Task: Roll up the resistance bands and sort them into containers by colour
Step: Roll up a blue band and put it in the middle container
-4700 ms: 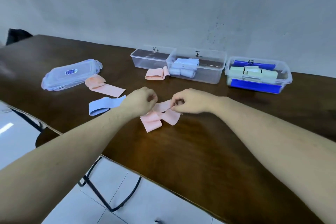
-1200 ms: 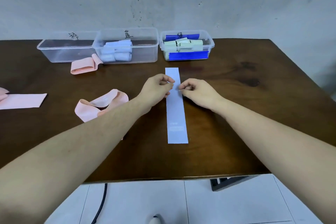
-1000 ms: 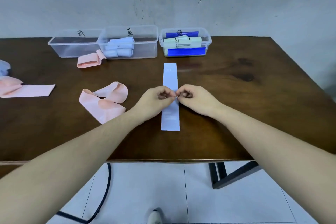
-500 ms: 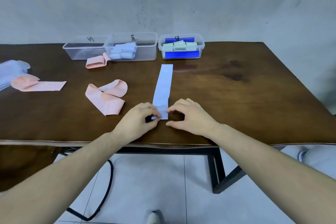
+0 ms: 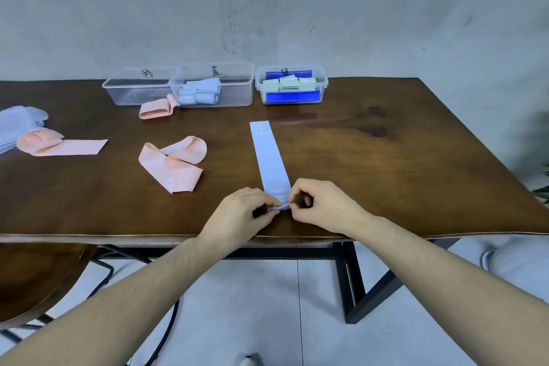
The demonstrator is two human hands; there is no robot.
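A light blue resistance band (image 5: 269, 154) lies flat on the brown table (image 5: 386, 163), stretching away from me. My left hand (image 5: 240, 217) and my right hand (image 5: 320, 205) pinch its near end, which is curled up into a small fold by the front edge. Three pink bands lie loose: one twisted (image 5: 173, 162), one at the far left (image 5: 59, 144), one (image 5: 156, 108) against the containers. At the back stand an empty clear container (image 5: 135, 89), one with rolled light blue bands (image 5: 215, 88), and one with green rolls and dark blue bands (image 5: 291, 88).
A clear container lid (image 5: 17, 123) lies at the left edge of the table. A round brown stool (image 5: 35, 276) stands below the table on the left. The table's black metal legs (image 5: 347, 276) stand on a tiled floor. A grey wall rises behind the containers.
I left the twisted pink band and laid the blue band out flat. Both hands slid down it to its near end, and the end has now started to curl under my fingers.
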